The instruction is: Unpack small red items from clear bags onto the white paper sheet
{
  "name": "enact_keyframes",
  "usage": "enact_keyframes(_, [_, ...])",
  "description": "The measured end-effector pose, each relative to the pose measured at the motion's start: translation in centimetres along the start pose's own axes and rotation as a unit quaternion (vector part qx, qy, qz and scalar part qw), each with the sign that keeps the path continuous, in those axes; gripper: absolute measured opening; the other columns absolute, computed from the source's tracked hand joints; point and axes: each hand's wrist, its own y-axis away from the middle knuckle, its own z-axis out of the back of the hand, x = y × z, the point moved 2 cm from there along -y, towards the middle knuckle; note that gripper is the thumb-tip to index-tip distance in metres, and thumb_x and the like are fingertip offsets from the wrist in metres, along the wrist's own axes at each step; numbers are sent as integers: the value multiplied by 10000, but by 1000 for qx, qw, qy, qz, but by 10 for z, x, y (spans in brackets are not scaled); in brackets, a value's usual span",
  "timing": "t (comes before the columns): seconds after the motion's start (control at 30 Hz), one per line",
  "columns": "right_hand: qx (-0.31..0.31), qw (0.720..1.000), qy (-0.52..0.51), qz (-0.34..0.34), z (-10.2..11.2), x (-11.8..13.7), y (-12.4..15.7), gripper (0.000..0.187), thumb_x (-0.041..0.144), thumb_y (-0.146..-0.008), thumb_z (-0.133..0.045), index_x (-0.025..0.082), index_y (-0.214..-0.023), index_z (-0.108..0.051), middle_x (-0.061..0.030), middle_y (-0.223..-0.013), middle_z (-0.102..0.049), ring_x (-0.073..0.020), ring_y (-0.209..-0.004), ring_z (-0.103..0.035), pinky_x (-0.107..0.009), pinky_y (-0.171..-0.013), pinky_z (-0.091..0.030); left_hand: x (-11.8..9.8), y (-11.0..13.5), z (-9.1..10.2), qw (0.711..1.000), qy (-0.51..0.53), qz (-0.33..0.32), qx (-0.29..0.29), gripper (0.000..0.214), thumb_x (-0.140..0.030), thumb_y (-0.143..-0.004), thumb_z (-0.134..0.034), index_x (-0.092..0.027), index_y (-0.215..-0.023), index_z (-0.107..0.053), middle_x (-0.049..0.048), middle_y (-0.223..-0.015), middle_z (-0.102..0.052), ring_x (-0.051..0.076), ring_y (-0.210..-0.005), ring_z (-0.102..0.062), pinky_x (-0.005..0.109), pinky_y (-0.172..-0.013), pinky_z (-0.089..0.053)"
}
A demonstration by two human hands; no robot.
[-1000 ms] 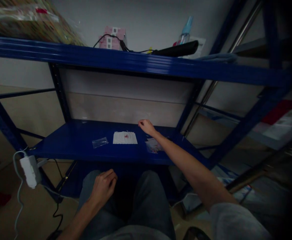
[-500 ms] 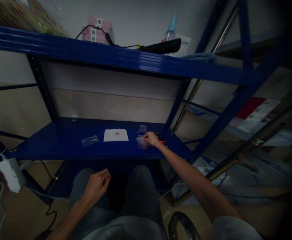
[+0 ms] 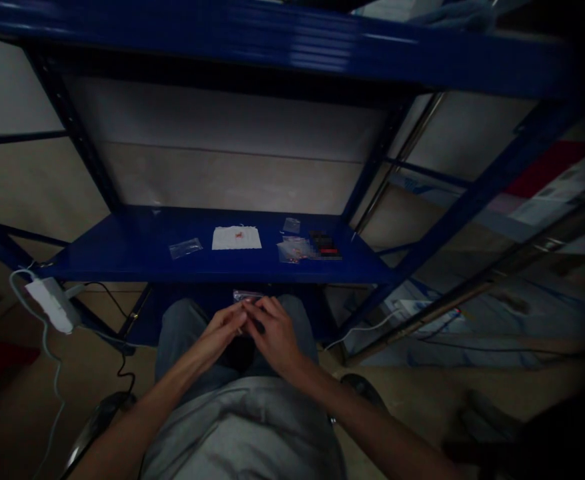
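Note:
Above my lap, my left hand (image 3: pixel 226 325) and my right hand (image 3: pixel 273 331) meet with fingers closed at the lower edge of a small clear plastic bag (image 3: pixel 245 294). Part of the bag is covered by the fingertips, and its contents are too small to make out. On the blue shelf in front lies a white cloth pouch (image 3: pixel 236 239) with a small reddish mark or item on it. Several clear bags (image 3: pixel 295 251) with small reddish bits are heaped to its right, beside a black and red flat item (image 3: pixel 326 245).
A flat clear bag (image 3: pixel 185 248) lies left of the pouch, and another small one (image 3: pixel 291 225) toward the back right. The blue shelf (image 3: pixel 137 267) has uprights at both sides and a beam (image 3: pixel 197 40) overhead. A white power strip (image 3: pixel 49 303) hangs at the left.
My right hand has come back from the heap of bags on the shelf to my lap, with a small bag. My left hand has moved right to meet it. The view has tilted down.

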Motion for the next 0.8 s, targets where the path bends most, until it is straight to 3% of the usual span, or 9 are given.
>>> enact_keyframes(0.1, [9,999,-10,-32,-6,-7,16,372,191,-837,-603,355,-1167,-651,-53,-951,-595,-235,-947,-523,-399,-869,-428,6,4,1,999,-17,41,13,460,-316,-756,-743,-142,-1172,-650,137,-1127,-690,242,-1019,-650,302,-844,-498])
enact_keyframes(0.23, [-59,983,-105,-137,3,-30,10,320,248,-802,-656,304,-1116,-659,-36,-924,-609,-199,-848,-555,-320,-741,-452,5,8,6,994,-44,82,57,458,-346,-771,-722,-111,-1155,-640,173,-1092,-699,259,-962,-683,308,-775,-519])
enact_keyframes(0.33, [16,951,-225,-212,-1,-41,3,139,326,-791,-666,221,-869,-712,-14,-759,-637,-159,-691,-559,-264,-631,-426,5,9,7,989,-67,90,91,438,-363,-772,-715,-110,-1117,-619,190,-1082,-697,260,-890,-705,295,-682,-531])
enact_keyframes(0.4, [63,929,-277,-235,-4,-45,2,166,338,-770,-681,182,-714,-697,-6,-676,-638,-138,-637,-551,-240,-602,-404,7,8,9,987,-82,99,98,443,-384,-774,-708,-120,-1106,-582,181,-998,-719,242,-776,-717,262,-576,-513])
enact_keyframes(0.47, [58,917,-299,-257,-5,-48,3,175,336,-739,-707,168,-691,-692,1,-646,-638,-119,-602,-536,-221,-570,-378,10,5,14,987,-100,102,77,429,-412,-772,-700,-132,-1064,-556,141,-858,-736,216,-649,-705,236,-504,-478])
enact_keyframes(0.57, [45,893,-332,-302,-4,-53,5,198,355,-714,-724,161,-730,-691,6,-624,-636,-107,-568,-529,-210,-528,-355,8,-3,27,988,-143,50,-9,350,-413,-755,-706,-147,-936,-566,70,-724,-714,188,-598,-672,256,-546,-482])
enact_keyframes(0.67, [58,856,-387,-337,-3,-56,6,249,381,-686,-747,157,-766,-673,-8,-643,-655,-121,-586,-570,-217,-525,-365,-4,-5,38,957,-244,-84,-134,239,-339,-761,-698,-161,-894,-612,72,-892,-703,203,-859,-659,282,-723,-481])
enact_keyframes(0.7, [64,848,-401,-340,-3,-56,5,264,386,-681,-754,157,-778,-667,-18,-664,-668,-131,-606,-591,-221,-531,-372,-9,-5,38,940,-283,-120,-147,203,-319,-779,-678,-168,-905,-628,71,-962,-690,205,-942,-634,283,-772,-464])
enact_keyframes(0.8, [91,844,-413,-331,-6,-54,5,272,386,-678,-762,159,-788,-659,-41,-730,-699,-150,-659,-624,-234,-559,-396,-13,-3,29,927,-347,-129,-52,167,-317,-865,-582,-176,-912,-658,54,-966,-674,189,-943,-607,283,-807,-435])
